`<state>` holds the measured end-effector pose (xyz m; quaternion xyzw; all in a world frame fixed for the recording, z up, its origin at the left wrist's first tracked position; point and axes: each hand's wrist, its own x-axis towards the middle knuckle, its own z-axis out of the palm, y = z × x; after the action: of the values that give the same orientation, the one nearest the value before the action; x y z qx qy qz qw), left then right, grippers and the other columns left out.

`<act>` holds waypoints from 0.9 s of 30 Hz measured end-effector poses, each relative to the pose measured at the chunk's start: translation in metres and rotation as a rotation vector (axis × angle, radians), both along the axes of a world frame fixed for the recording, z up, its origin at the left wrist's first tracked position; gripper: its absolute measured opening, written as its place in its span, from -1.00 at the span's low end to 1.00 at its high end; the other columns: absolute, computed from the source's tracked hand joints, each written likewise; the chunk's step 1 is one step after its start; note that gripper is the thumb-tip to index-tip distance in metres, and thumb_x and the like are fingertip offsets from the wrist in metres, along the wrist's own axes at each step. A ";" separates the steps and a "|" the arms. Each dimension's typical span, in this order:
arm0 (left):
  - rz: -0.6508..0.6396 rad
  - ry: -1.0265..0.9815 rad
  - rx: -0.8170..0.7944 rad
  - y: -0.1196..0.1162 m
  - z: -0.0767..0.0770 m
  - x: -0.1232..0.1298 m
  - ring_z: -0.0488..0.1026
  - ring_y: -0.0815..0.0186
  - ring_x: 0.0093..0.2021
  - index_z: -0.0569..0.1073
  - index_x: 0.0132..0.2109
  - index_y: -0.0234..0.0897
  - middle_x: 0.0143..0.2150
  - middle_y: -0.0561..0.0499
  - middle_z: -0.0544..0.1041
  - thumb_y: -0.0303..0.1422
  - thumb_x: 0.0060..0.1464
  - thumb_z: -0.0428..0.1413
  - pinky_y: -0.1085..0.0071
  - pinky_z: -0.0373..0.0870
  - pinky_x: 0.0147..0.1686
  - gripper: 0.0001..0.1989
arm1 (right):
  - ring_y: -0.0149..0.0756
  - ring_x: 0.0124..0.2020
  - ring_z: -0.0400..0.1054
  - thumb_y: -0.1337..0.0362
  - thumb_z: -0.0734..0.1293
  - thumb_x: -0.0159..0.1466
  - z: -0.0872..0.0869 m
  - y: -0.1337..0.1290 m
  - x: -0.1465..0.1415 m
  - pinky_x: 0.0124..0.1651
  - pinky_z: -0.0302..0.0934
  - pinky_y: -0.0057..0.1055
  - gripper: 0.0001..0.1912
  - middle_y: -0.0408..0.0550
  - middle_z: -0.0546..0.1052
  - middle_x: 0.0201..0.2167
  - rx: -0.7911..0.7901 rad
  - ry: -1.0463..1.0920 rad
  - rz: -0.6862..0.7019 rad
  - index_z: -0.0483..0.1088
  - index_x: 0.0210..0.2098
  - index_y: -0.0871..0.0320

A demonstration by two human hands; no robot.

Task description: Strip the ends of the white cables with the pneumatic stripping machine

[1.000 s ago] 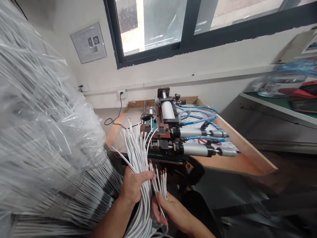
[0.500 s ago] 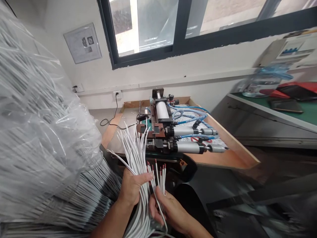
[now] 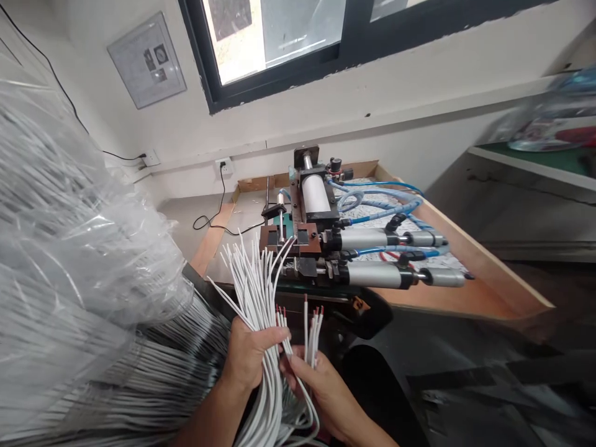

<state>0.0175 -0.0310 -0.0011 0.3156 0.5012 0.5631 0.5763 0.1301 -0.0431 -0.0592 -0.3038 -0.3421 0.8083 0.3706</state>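
A thick bundle of white cables fans upward out of my left hand, which is closed round it. Between its thumb and the bundle stand a few cables with red inner tips. Just right of it, my right hand is closed on several white cables, their stripped ends showing red. Its thumb and fingers also meet the cables hanging from the left hand's side, and its fingertips are partly hidden. The lower lengths of cable curve down between both wrists.
Ahead sits a pneumatic machine with silver cylinders and blue hoses, inside a wooden-edged tray. Plastic-wrapped cable stacks rise at my left. A green-topped shelf stands at the right; a window is above.
The right hand's group of cables has moved slightly right, leaving a wider gap from the cables at my left thumb. The view has shifted, so the machine appears further right.
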 end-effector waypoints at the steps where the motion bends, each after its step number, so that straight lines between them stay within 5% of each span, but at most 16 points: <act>1: 0.011 0.017 0.000 0.000 -0.002 -0.001 0.27 0.44 -0.62 0.39 -0.44 -0.41 -0.61 0.07 0.37 -0.53 -0.32 0.18 0.51 0.21 -0.63 -0.83 | -0.56 -0.67 -0.07 0.08 0.34 -0.02 -0.002 0.000 -0.001 -0.57 -0.21 -0.56 -0.68 -0.26 0.14 -0.74 -0.032 0.002 -0.083 0.28 -0.56 0.24; 4: 0.027 0.047 0.023 0.001 -0.006 -0.002 0.27 0.45 -0.60 0.39 -0.42 -0.42 -0.58 0.07 0.38 -0.54 -0.33 0.19 0.54 0.20 -0.62 -0.80 | -0.56 -0.65 -0.10 0.14 0.39 -0.09 -0.006 0.001 -0.001 -0.56 -0.18 -0.55 -0.69 -0.29 0.10 -0.73 -0.085 -0.033 -0.225 0.26 -0.56 0.22; 10: 0.060 0.051 0.033 0.003 -0.005 -0.005 0.26 0.46 -0.60 0.39 -0.41 -0.40 -0.57 0.08 0.37 -0.53 -0.30 0.19 0.53 0.20 -0.62 -0.81 | -0.49 -0.54 0.02 0.10 0.35 -0.03 -0.008 0.005 0.001 -0.41 -0.03 -0.51 -0.71 -0.21 0.21 -0.63 0.020 -0.184 -0.274 0.31 -0.54 0.24; 17: 0.130 0.081 0.087 0.015 0.003 -0.015 0.26 0.45 -0.60 0.39 -0.42 -0.39 -0.57 0.09 0.39 -0.52 -0.33 0.20 0.52 0.21 -0.62 -0.80 | -0.44 -0.53 0.03 0.08 0.36 -0.07 0.005 0.024 0.006 -0.42 -0.03 -0.48 -0.69 -0.17 0.23 -0.63 0.208 -0.345 -0.149 0.37 -0.54 0.25; 23: 0.291 0.054 0.102 0.022 0.029 -0.030 0.28 0.45 -0.62 0.38 -0.44 -0.35 -0.60 0.12 0.40 -0.53 -0.35 0.20 0.54 0.20 -0.61 -0.79 | -0.44 -0.56 0.08 0.08 0.31 0.01 0.022 0.049 -0.004 -0.43 0.00 -0.48 -0.68 -0.13 0.30 -0.64 0.205 -0.302 -0.344 0.38 -0.56 0.26; 27: 0.478 0.097 0.199 0.027 0.047 -0.045 0.28 0.48 -0.66 0.34 -0.48 -0.28 -0.65 0.19 0.39 -0.53 -0.37 0.22 0.55 0.23 -0.58 -0.76 | -0.52 -0.60 0.06 0.10 0.36 -0.04 0.030 0.068 -0.013 -0.50 -0.02 -0.55 -0.69 -0.14 0.34 -0.60 -0.006 -0.109 -0.451 0.40 -0.48 0.26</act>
<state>-0.0271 -0.0041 0.0458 0.2698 0.5306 0.7141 0.3683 0.1171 0.0248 -0.0292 -0.4169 -0.2825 0.6885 0.5218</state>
